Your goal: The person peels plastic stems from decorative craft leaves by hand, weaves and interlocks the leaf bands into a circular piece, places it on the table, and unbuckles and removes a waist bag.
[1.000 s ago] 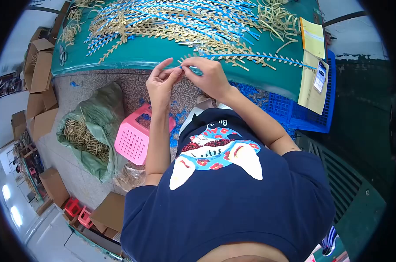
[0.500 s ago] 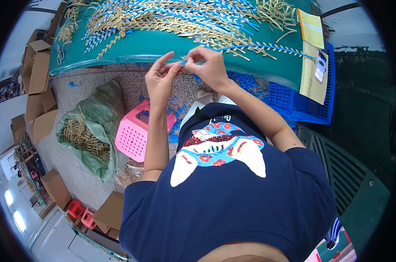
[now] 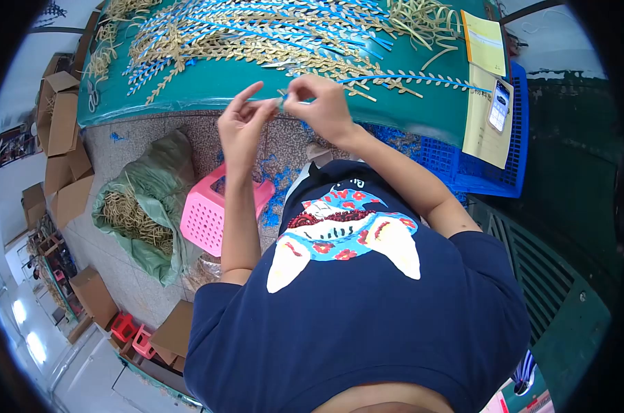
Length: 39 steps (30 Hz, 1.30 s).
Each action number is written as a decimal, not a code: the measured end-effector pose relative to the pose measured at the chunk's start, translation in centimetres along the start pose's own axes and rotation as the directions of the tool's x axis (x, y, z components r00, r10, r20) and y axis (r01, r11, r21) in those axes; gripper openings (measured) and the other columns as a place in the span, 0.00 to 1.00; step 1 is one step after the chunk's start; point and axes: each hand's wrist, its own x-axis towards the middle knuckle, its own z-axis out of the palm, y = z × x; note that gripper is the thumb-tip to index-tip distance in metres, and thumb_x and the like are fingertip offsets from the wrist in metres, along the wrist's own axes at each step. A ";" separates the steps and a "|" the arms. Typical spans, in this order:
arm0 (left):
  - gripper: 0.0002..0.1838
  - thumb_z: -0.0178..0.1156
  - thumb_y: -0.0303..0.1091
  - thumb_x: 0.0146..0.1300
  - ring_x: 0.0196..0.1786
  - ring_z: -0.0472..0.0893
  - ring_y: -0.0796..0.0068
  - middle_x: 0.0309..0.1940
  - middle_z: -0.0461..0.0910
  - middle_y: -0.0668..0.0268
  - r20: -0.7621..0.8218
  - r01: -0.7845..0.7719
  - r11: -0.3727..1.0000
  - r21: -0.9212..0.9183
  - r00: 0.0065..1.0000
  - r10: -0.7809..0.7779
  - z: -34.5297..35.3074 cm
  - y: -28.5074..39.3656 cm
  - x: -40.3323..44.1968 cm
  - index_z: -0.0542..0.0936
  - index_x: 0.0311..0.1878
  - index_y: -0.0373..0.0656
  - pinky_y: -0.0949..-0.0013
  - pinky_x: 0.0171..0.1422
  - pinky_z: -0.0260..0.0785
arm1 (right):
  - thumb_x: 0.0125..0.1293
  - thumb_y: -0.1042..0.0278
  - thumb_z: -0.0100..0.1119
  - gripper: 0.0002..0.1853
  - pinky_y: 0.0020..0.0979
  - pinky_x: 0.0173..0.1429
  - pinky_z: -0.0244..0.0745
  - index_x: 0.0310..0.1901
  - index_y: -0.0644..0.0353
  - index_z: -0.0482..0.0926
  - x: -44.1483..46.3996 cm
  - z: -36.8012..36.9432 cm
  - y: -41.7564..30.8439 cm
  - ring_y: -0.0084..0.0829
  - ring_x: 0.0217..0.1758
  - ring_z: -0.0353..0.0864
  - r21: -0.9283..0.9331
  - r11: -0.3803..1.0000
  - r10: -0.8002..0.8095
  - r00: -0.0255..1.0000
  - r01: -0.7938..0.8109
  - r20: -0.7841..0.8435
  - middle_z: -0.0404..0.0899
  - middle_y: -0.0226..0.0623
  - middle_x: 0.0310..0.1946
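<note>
Blue and dotted with small pale leaves, one long strip [image 3: 422,78] ran from the right hand [image 3: 325,110] over the green counter [image 3: 212,82] to just beside a phone [image 3: 499,107]. The right hand pinched the strip near its end with thumb and finger. The left hand [image 3: 241,132] pinched the tiny tip, with one finger sticking up. Both hands were close together by the counter's front edge. Behind them lay a big pile of leafy strips [image 3: 257,45], gold and blue. Below, a pink stool [image 3: 205,219] stood beside a green sack [image 3: 166,157].
</note>
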 end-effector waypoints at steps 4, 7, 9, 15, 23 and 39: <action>0.23 0.60 0.23 0.58 0.36 0.81 0.75 0.36 0.81 0.58 -0.099 0.157 0.983 0.092 0.984 -0.148 -6.0 -0.2 1.1 0.70 0.57 0.30 0.77 0.40 0.74 | 0.65 0.67 0.53 0.10 0.30 0.35 0.80 0.35 0.67 0.74 0.8 -6.7 3.4 0.33 0.35 0.83 0.672 0.634 0.553 0.832 -0.382 -0.049 0.80 0.46 0.35; 0.23 0.59 0.24 0.58 0.36 0.82 0.76 0.37 0.81 0.59 -0.187 0.287 0.949 0.129 0.947 -0.261 -11.7 -1.2 2.3 0.70 0.58 0.32 0.78 0.41 0.75 | 0.69 0.65 0.45 0.14 0.33 0.40 0.80 0.37 0.70 0.74 0.0 -18.4 8.3 0.39 0.35 0.83 0.694 0.613 0.647 0.744 -0.379 -0.166 0.79 0.56 0.40; 0.23 0.59 0.24 0.58 0.37 0.82 0.76 0.38 0.81 0.59 -0.216 0.347 0.925 0.155 0.925 -0.311 -14.2 -1.5 3.2 0.71 0.58 0.33 0.78 0.41 0.76 | 0.70 0.64 0.43 0.16 0.33 0.45 0.78 0.42 0.71 0.75 -1.7 -29.7 13.2 0.38 0.39 0.82 0.716 0.605 0.644 0.744 -0.349 -0.181 0.80 0.53 0.41; 0.23 0.59 0.25 0.59 0.38 0.82 0.75 0.40 0.81 0.58 -0.309 0.391 0.902 0.180 0.894 -0.326 -17.5 -2.7 5.7 0.70 0.59 0.34 0.77 0.42 0.77 | 0.52 0.76 0.43 0.22 0.42 0.55 0.78 0.46 0.85 0.68 -8.7 -63.6 15.2 0.51 0.47 0.79 0.666 0.746 0.594 0.458 -0.004 -0.662 0.75 0.62 0.45; 0.22 0.59 0.24 0.59 0.38 0.82 0.78 0.38 0.81 0.62 -0.347 0.364 0.915 0.175 0.892 -0.289 -13.5 -1.1 5.7 0.72 0.58 0.36 0.80 0.42 0.76 | 0.59 0.70 0.52 0.12 0.29 0.33 0.81 0.38 0.72 0.76 -10.9 -55.9 8.5 0.31 0.27 0.82 -0.109 0.891 0.178 0.561 -0.441 -0.808 0.80 0.46 0.28; 0.23 0.59 0.25 0.60 0.39 0.80 0.79 0.40 0.80 0.62 -0.426 0.324 0.921 0.218 0.880 -0.209 -11.4 0.9 2.7 0.70 0.59 0.37 0.78 0.44 0.75 | 0.56 0.62 0.60 0.09 0.41 0.40 0.75 0.35 0.56 0.82 -2.4 -28.3 17.7 0.43 0.35 0.81 -0.589 0.708 0.437 0.897 -0.389 -0.068 0.82 0.42 0.30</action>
